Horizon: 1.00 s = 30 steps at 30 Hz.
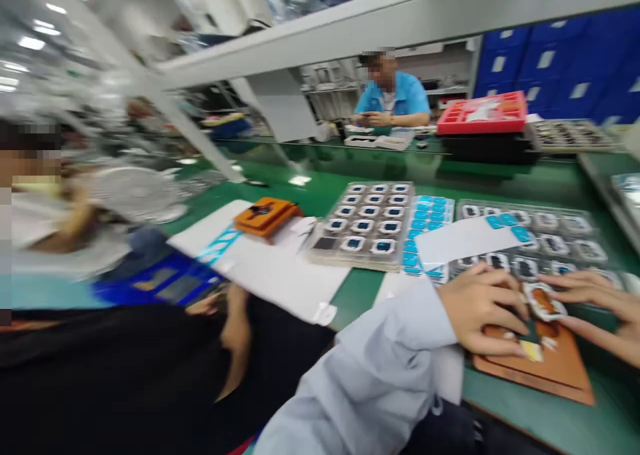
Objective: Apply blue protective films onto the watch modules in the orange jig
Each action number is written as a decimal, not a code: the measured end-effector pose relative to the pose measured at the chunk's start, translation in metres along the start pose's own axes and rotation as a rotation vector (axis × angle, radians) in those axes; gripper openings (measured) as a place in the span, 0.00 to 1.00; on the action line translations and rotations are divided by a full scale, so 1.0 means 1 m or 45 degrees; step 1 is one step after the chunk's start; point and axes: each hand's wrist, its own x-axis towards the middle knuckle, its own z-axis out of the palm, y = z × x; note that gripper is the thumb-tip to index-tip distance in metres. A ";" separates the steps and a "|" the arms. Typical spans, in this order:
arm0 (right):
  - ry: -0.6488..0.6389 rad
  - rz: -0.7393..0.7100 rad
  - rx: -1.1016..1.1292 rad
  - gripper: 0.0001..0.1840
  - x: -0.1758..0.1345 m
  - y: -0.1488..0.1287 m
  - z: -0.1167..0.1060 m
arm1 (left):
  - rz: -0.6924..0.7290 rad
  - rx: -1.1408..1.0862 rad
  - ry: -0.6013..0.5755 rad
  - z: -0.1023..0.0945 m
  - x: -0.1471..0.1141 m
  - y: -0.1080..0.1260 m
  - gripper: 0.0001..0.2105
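My left hand (485, 311), in a pale grey sleeve, bends over an orange-brown fixture board (560, 368). Its fingers close on a small dark green piece with a yellow end (531, 349), partly hidden under them. At the right edge, my right hand (600, 308) holds a white-framed oval part (545, 301) between its fingers and thumb. The part is tilted above the board's upper side, close to my left fingertips. Directly behind the hands stands a clear tray (585, 225) of similar white-framed parts. A white strip with blue stickers (470, 240) rests across this tray.
Left of it are a sheet of blue stickers (425, 225) and another filled tray (370, 218). An orange fixture (267, 216) sits on white paper (270, 278). A black-sleeved neighbour's arm (235, 335) reaches in at left. Across the bench sits a person in blue (413, 98).
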 end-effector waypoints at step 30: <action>0.188 -0.023 0.132 0.07 0.008 -0.043 0.017 | -0.236 0.120 0.516 -0.002 -0.002 0.006 0.23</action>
